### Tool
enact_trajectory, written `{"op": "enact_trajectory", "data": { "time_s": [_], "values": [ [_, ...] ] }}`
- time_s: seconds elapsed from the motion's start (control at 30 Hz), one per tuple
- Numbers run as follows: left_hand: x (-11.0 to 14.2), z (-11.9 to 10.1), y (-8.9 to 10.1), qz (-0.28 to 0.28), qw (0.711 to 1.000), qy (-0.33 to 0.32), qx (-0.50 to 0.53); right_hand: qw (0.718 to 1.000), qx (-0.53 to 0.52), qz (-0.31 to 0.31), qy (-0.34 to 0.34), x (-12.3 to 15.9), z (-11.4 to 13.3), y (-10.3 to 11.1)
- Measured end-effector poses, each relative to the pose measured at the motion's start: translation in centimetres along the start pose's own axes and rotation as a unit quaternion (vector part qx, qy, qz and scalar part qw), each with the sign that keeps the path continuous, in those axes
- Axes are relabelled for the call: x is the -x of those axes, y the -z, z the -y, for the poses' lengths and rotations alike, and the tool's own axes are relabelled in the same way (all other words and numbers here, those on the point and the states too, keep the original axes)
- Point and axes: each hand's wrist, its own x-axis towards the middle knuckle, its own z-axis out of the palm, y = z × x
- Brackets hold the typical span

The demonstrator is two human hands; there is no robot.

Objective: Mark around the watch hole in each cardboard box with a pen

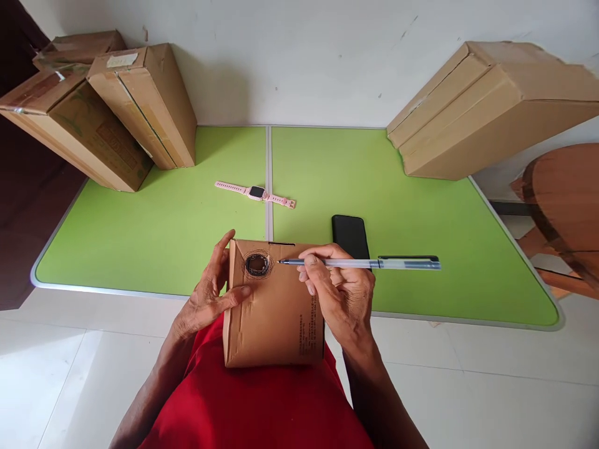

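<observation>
A small brown cardboard box (276,324) with printed text at its lower right rests upright against my red clothing. Near its upper left corner is a rough hole (257,264), ringed by scribbled dark ink lines. My left hand (213,296) grips the box's left side, thumb on the front face and fingers around the edge. Between the thumb and fingers of my right hand (339,290) is a clear-barrelled pen (355,263), its cap on the rear end. The pen lies almost level, its tip pointing left, close to the right of the hole. Whether the tip touches the cardboard I cannot tell.
A pink watch (256,192) lies strap-open on the green table (163,231). A black phone (350,232) lies behind my right hand. Tall cardboard boxes (154,106) stand at the back left, with more cartons (468,118) at the back right. A brown stool (568,199) is beyond the right edge.
</observation>
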Motion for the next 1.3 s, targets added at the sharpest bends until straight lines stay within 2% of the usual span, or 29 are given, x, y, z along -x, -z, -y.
{"op": "enact_trajectory", "data": {
  "time_s": [0.07,0.2,0.27,0.37,0.4,0.47,0.6,0.7,0.83,0.9,1.0,1.07,1.13,1.2,1.3],
  "values": [
    [-0.1,-0.3,-0.2,-0.001,1.0,0.0,0.006,1.0,-0.012,0.005,0.005,-0.3,0.3,-0.9],
    [-0.2,-0.5,-0.4,-0.012,1.0,0.01,0.015,0.996,-0.059,0.068,0.026,-1.4,1.0,-1.8],
    [-0.1,-0.4,-0.1,-0.037,0.999,0.019,0.02,0.997,-0.06,0.033,0.033,-2.6,0.9,-0.7],
    [0.0,0.1,1.0,-0.087,0.995,0.032,0.018,0.992,0.118,-0.047,-0.001,-4.7,-0.2,2.4],
    [0.0,0.3,1.4,-0.103,0.994,0.036,0.016,0.98,0.192,-0.048,-0.023,-5.3,-0.8,3.3],
    [0.1,0.5,2.1,-0.13,0.991,0.036,0.014,0.952,0.298,-0.005,-0.07,-6.1,-2.1,4.3],
    [0.2,1.1,2.8,-0.147,0.989,0.032,0.012,0.878,0.434,0.098,-0.177,-6.2,-4.3,2.9],
    [0.1,1.5,2.9,-0.151,0.988,0.03,0.002,0.83,0.488,0.14,-0.229,-6.1,-4.6,1.2],
    [0.0,1.7,2.8,-0.157,0.987,0.036,-0.005,0.806,0.515,0.156,-0.247,-6.1,-3.6,1.0],
    [-0.1,1.8,2.8,-0.154,0.988,0.035,0.001,0.805,0.521,0.141,-0.246,-5.9,-2.8,1.7],
    [-0.1,1.9,2.7,-0.143,0.989,0.033,0.013,0.803,0.539,0.073,-0.244,-5.3,-2.2,3.6],
    [-0.1,1.9,2.6,-0.141,0.989,0.03,0.016,0.792,0.552,0.017,-0.259,-4.8,-2.3,5.0],
    [-0.2,1.9,2.4,-0.139,0.99,0.03,0.017,0.785,0.55,-0.012,-0.284,-4.4,-2.8,6.2],
    [-0.3,1.9,2.2,-0.134,0.99,0.03,0.017,0.793,0.53,-0.019,-0.3,-4.4,-3.5,7.0],
    [-0.5,2.1,2.1,-0.123,0.992,0.028,0.026,0.819,0.485,-0.034,-0.303,-4.8,-4.5,7.6]
  ]
}}
